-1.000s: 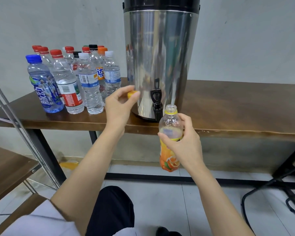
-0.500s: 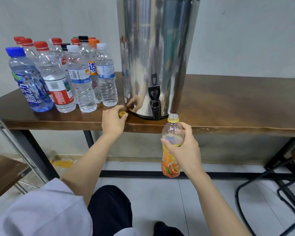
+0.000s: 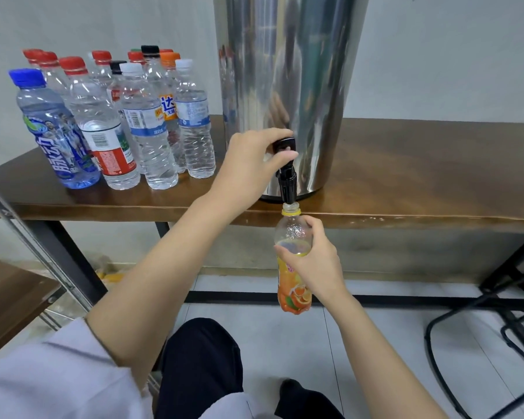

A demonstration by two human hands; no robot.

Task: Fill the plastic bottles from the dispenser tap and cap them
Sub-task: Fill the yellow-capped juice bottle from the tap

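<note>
A tall steel dispenser (image 3: pixel 288 86) stands on the wooden table (image 3: pixel 421 173). Its black tap (image 3: pixel 287 176) hangs over the table's front edge. My left hand (image 3: pixel 254 164) pinches the tap's black lever between thumb and fingers. My right hand (image 3: pixel 312 264) grips an uncapped bottle with an orange label (image 3: pixel 294 293), upright, its open mouth right under the spout. The bottle's upper part looks clear. Its yellow cap is not visible.
Several capped bottles (image 3: pixel 109 122) with red, blue, white, black and orange caps stand in a cluster on the table's left. A metal shelf frame (image 3: pixel 37 246) slants at the left. Black chair legs (image 3: pixel 502 322) are at the lower right on the tiled floor.
My left hand put the yellow cap down on the table, then rose to the tap lever. My right hand lifted the bottle's mouth up to the spout.
</note>
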